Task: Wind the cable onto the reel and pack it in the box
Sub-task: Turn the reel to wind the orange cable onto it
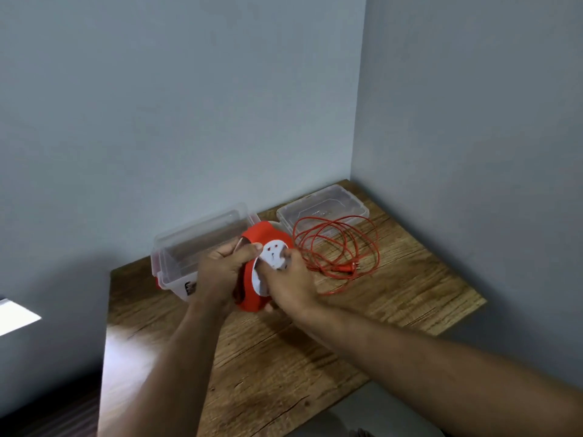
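An orange-red cable reel (256, 236) with a white socket face is held upright above the wooden table. My left hand (220, 272) grips its left rim, thumb across the top. My right hand (290, 279) presses on the white face from the right, fingers on it. A loose orange cable (339, 244) lies in tangled loops on the table to the right, its plug (347, 268) near the front of the pile. The clear plastic box (189, 244) stands open behind my left hand, partly hidden by it.
The box's clear lid (325, 205) lies at the back right, under part of the cable loops. The wooden table (284, 357) sits in a corner between two grey walls. Its left and right edges drop off to the floor.
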